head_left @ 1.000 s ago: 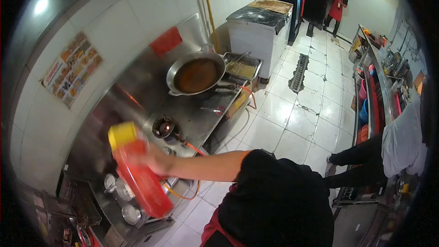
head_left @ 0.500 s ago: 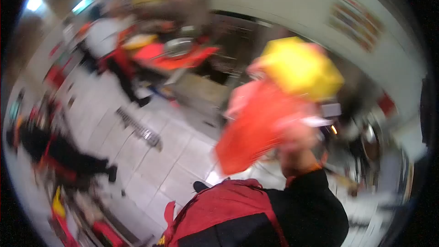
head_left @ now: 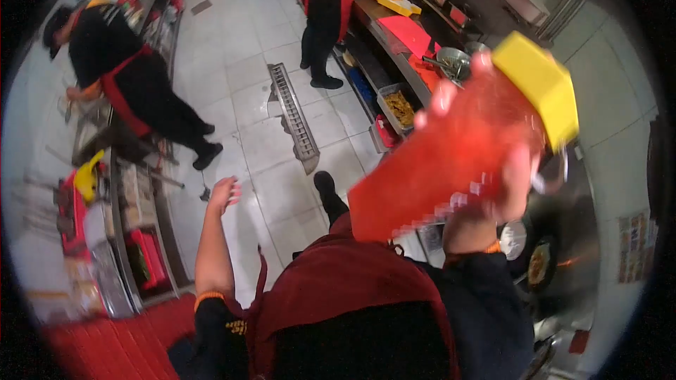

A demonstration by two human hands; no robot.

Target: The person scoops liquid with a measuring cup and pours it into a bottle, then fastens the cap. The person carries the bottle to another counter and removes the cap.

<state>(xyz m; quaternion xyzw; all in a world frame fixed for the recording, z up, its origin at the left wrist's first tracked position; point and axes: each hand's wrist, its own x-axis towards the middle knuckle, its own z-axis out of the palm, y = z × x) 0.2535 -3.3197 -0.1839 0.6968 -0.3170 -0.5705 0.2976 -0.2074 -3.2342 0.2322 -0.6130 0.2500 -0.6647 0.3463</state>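
Your right hand is gripping the red jar with the yellow lid. The jar is tilted in the air before you, its lid end toward the upper right of the view. Your fingers and the jar are blurred, and the jar hides a part of the worktop behind it. What is inside the jar, I cannot tell. Your left hand is empty, well apart from the jar, with fingers loosely bent.

Beyond the jar, a metal bowl rests on the worktop; its content is hard to make out. The person by the worktop is cut off at the top edge of the view.

About writing: your left sleeve carries yellow letters, and the wall at right has a poster; both are too small to read. Whether the pale marks along the jar are print or shine, I cannot tell.
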